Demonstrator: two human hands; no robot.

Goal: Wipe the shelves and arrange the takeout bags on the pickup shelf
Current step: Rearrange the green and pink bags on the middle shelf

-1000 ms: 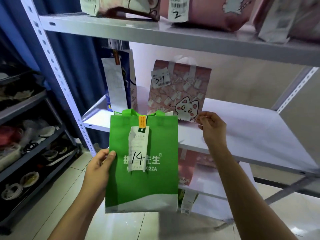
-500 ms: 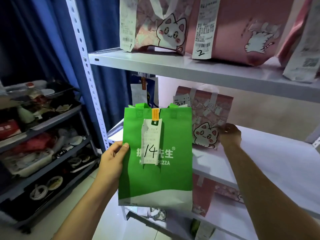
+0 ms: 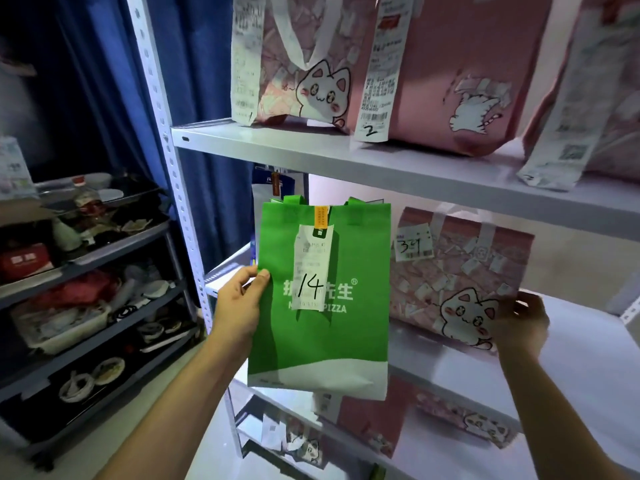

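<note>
My left hand (image 3: pixel 239 306) pinches the left edge of a green pizza bag (image 3: pixel 343 337) with a receipt marked 14, holding it upright in front of the white middle shelf (image 3: pixel 588 362). On that shelf stands a pink cat-print bag (image 3: pixel 460 271) tagged 39. My right hand (image 3: pixel 523 323) grips that bag's lower right corner. A blue bag (image 3: pixel 273 185) stands at the shelf's left end, mostly hidden behind the green bag.
The upper shelf (image 3: pixel 346 150) carries several pink cat bags (image 3: pixel 450 64) with long receipts. More pink bags (image 3: pixel 374 431) sit on the lower shelf. A dark rack (image 3: pixel 86 265) of dishes and clutter stands at the left, beside a blue curtain (image 3: pixel 104 81).
My view has risen and closed in on the shelves. My left hand lifted the green bag higher. My right hand stayed at the pink bag's lower right corner, and the bag now stands further right.
</note>
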